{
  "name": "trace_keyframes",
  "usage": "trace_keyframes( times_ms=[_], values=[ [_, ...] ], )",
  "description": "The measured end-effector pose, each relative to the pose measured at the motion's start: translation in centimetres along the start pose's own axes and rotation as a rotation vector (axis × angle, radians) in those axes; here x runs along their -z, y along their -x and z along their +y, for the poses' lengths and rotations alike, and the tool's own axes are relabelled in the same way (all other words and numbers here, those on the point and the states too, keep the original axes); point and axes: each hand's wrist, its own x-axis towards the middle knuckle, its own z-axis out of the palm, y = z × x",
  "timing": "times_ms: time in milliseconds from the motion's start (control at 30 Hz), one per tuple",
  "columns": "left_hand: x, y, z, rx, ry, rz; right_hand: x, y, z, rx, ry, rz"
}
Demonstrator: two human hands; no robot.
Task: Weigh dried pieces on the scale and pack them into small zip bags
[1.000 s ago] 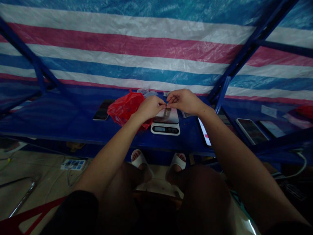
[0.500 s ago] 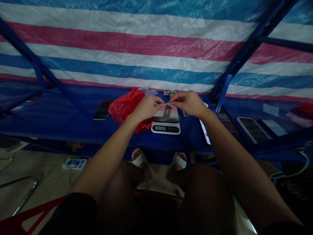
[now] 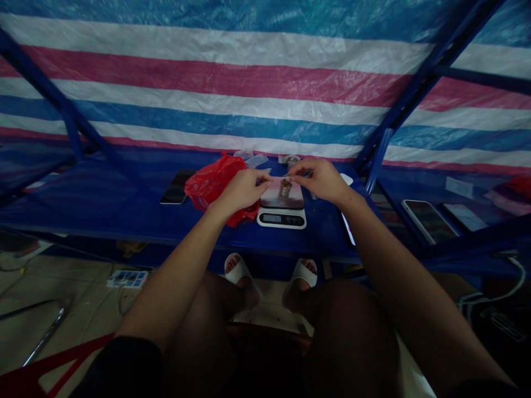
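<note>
A small kitchen scale with a lit display lies on the blue shelf between my hands. On its plate stands a small metallic-looking cup, filled with brown bits. My left hand is at the plate's left edge, thumb and forefinger curled close together; anything between them is too small to make out. My right hand is on the other side, its fingertips pinched just above the cup's rim, with what they hold unclear. A crumpled red plastic bag sits behind and left of my left hand.
Clear plastic bags lie at the back. A dark phone rests on the left, another phone under my right forearm, and a white-framed phone far right. Blue posts and a striped tarp border the shelf.
My left hand has drawn back slightly to the left, away from my right fingertips, so the hands are farther apart. The cup and scale have stayed in place.
</note>
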Motion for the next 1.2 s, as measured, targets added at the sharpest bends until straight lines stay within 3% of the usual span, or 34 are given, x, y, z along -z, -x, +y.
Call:
trace_keyframes(
  times_ms=[167,233,300,400,667,967,1200],
  values=[
    [0.2,0.5,-0.3,0.026,0.022,-0.004,2.8,1.5,0.1,-0.045,0.168,0.068],
    [0.3,0.8,-0.2,0.037,0.020,0.002,3.9,2.7,1.1,-0.118,0.261,-0.005],
    [0.5,1.1,-0.2,0.047,0.003,0.007,4.5,4.0,2.3,-0.200,0.359,-0.157],
    [0.6,1.4,-0.2,0.061,-0.019,0.009,4.5,5.5,3.5,-0.268,0.437,-0.352],
    [0.5,2.2,-0.4,0.093,0.011,0.002,3.0,4.9,2.1,-0.218,0.364,-0.487],
    [1.0,3.2,-0.9,0.100,0.052,0.013,3.0,5.2,1.8,-0.180,0.395,-0.514],
    [1.5,3.7,-1.2,0.062,0.069,0.063,4.1,3.9,2.0,-0.176,0.275,-0.340]
  ],
)
